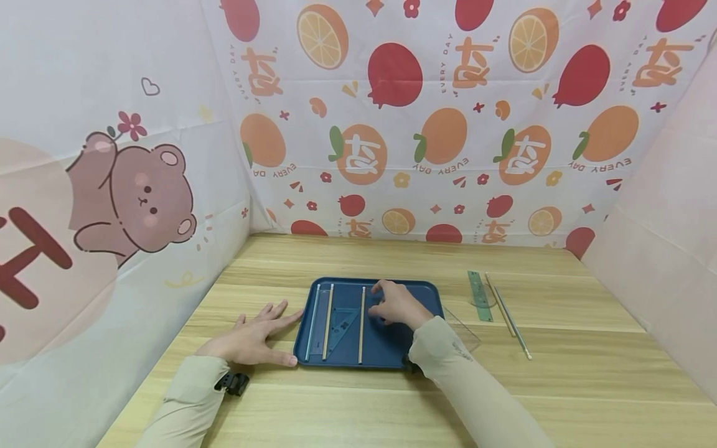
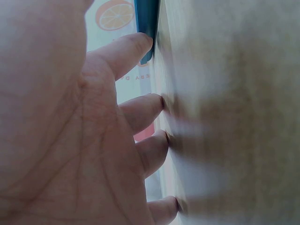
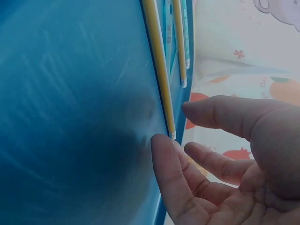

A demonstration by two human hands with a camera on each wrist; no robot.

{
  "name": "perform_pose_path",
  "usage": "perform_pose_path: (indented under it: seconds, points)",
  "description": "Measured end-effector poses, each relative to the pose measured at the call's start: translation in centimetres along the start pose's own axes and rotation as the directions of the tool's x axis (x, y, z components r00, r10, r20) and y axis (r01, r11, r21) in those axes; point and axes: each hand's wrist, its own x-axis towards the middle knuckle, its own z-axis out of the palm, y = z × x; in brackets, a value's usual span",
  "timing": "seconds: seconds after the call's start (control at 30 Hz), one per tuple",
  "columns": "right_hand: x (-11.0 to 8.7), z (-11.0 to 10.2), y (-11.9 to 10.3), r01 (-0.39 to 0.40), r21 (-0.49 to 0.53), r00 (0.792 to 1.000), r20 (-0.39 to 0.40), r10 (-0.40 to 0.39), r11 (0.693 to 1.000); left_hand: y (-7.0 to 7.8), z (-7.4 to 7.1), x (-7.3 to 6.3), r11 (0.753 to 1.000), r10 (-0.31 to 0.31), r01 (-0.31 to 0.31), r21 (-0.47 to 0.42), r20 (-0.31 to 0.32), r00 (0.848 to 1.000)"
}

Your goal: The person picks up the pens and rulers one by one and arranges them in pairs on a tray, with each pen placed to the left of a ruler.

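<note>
A blue tray (image 1: 389, 351) lies on the wooden table. In it, from left to right, are a teal pencil (image 1: 312, 323), a clear ruler (image 1: 320, 317), a yellow pencil (image 1: 328, 323), a blue set square (image 1: 343, 325) and another yellow pencil (image 1: 361, 330). My left hand (image 1: 254, 337) rests spread on the table, thumb and index finger at the tray's left edge. Over the tray's right half is my right hand (image 1: 399, 305), holding nothing. In the right wrist view its parted thumb and fingers are close to the eraser end of the right-hand pencil (image 3: 161, 75).
To the right of the tray lie a green ruler (image 1: 480, 296), a clear curved piece like a protractor (image 1: 488, 304), a yellow pencil (image 1: 501, 305) and a teal pencil (image 1: 513, 323). A clear set square (image 1: 470, 339) sticks out beside the tray, partly behind the right forearm. Printed cloth walls surround the table.
</note>
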Motion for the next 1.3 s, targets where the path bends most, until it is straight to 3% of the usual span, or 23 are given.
perform_pose_path:
  seconds: [0.83, 1.1, 1.3]
  points:
    - [-2.6, -2.6, 3.1, 0.018, -0.031, 0.998, -0.065, -0.02, 0.999, -0.1, 0.2, 0.0, 1.0, -0.006, 0.006, 0.005, 0.001, 1.0]
    - [-3.5, -3.7, 4.8, 0.009, 0.06, 0.998, -0.066, -0.006, 0.998, -0.1, 0.1, 0.0, 1.0, -0.006, 0.006, 0.008, -0.001, 1.0]
    - [-4.4, -4.3, 6.0, 0.045, 0.095, 0.997, -0.061, -0.04, 0.994, 0.0, 0.1, -0.1, 1.0, -0.006, 0.006, 0.012, 0.001, 1.0]
